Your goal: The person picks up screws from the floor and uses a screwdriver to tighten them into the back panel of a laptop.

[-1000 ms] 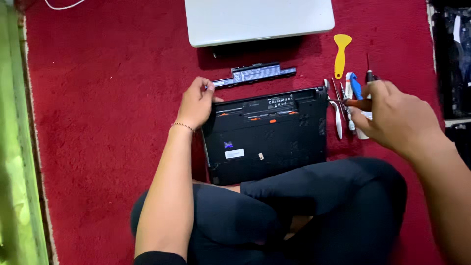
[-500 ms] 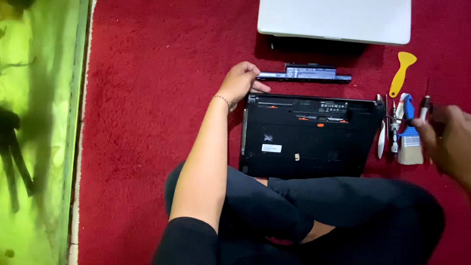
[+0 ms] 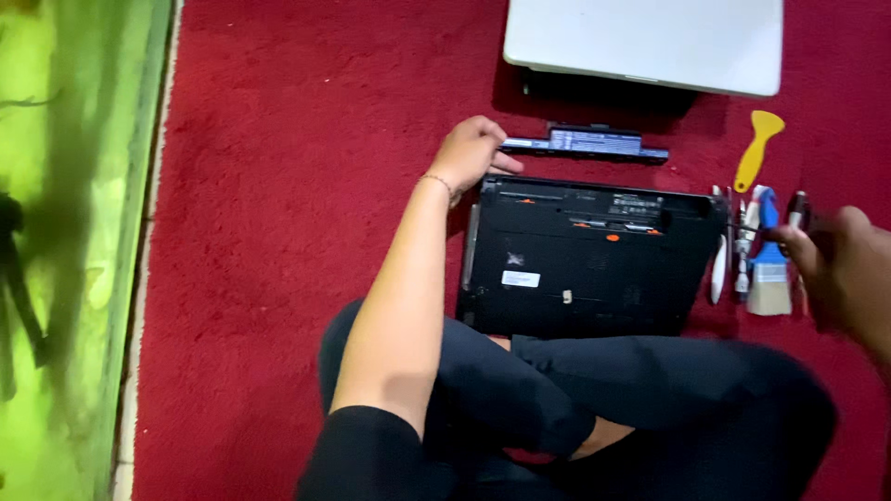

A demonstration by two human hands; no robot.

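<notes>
A black laptop (image 3: 585,260) lies underside up on the red carpet (image 3: 297,186), before the person's crossed legs. The left hand (image 3: 471,153) rests on its rear left corner, fingers curled together, beside the battery (image 3: 585,144). The right hand (image 3: 840,264), blurred, has its fingers clamped on a screwdriver (image 3: 770,229) over the tools (image 3: 742,250).

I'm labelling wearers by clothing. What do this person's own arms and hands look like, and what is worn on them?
Both arms are bare. The left arm has a black short sleeve at the upper arm and a thin bracelet at the wrist, just below the left hand. The right hand is motion-blurred; no glove, ring or watch shows on either hand.
</notes>
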